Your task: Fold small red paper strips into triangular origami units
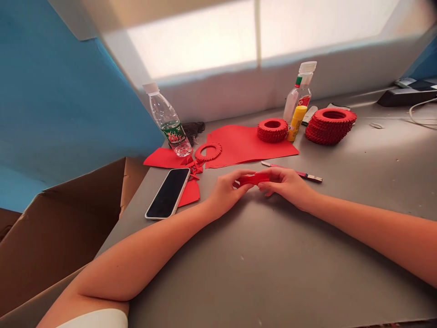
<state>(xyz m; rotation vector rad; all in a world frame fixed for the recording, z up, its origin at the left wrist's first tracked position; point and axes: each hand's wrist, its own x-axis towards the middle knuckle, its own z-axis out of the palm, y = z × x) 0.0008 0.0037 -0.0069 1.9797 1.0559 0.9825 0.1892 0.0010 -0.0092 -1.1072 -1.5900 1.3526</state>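
Folded red paper piece [255, 179] — one, pinched in the fingertips of left hand [227, 189] and right hand [290, 186], over smooth grey tabletop [246, 259]. Slim pink-and-black cutter [310, 176] — just beyond right hand. Toothed red paper ring [219, 151], white-cased black smartphone [168, 193] — near left hand.

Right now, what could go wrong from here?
1. The red paper piece is pinched between the left hand and right hand; uneven pressure might crease it.
2. A slim cutter-like tool lies just beyond the right hand, so a reach forward could bump it; can't tell if a blade is out.
3. The phone sits close to the left forearm and might get nudged.
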